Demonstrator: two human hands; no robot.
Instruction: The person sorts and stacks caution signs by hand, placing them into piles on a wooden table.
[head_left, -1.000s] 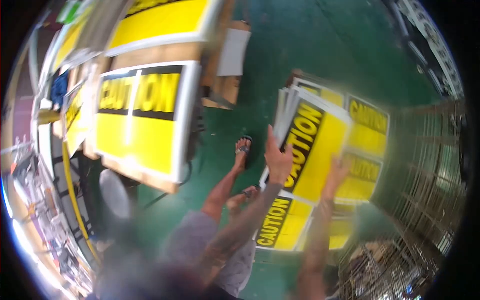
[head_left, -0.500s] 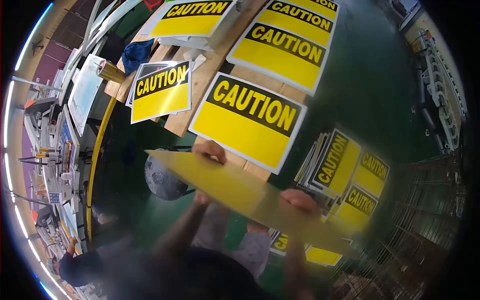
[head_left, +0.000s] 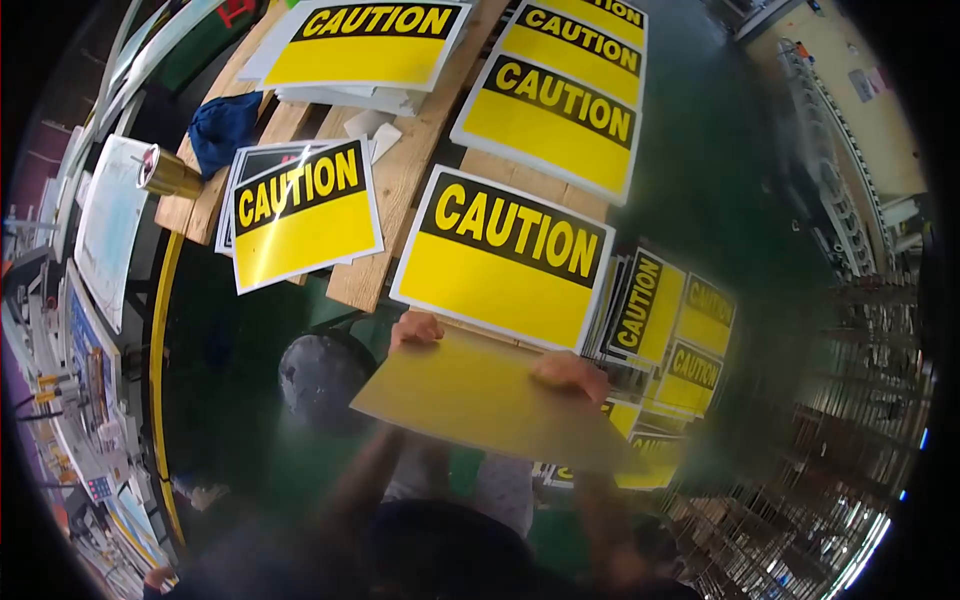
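Note:
Between my hands is a yellow sheet [head_left: 470,395], blurred by motion and tilted in front of my body; no lettering can be made out on it. My left hand [head_left: 415,330] grips its far left part, fingers curled over the edge. On the right, my right hand [head_left: 570,376] is closed over the same far edge. Just beyond the sheet, a yellow and black caution sign [head_left: 500,270] lies flat at the near end of the wooden pallet [head_left: 362,272]. Both hands are close to that sign's lower edge.
More caution signs [head_left: 555,115] lie overlapped along the pallet's right side. A stack [head_left: 365,45] and a smaller pile [head_left: 305,215] are at left, near a blue cloth [head_left: 225,130] and a metallic tumbler [head_left: 168,173]. Signs stand low right [head_left: 645,310]; a round stool [head_left: 325,380] is at left.
The held sheet has swung from a steep slant to a more level tilt. My left hand has stayed near the pallet's end, and my right hand has risen slightly. The camera view has turned.

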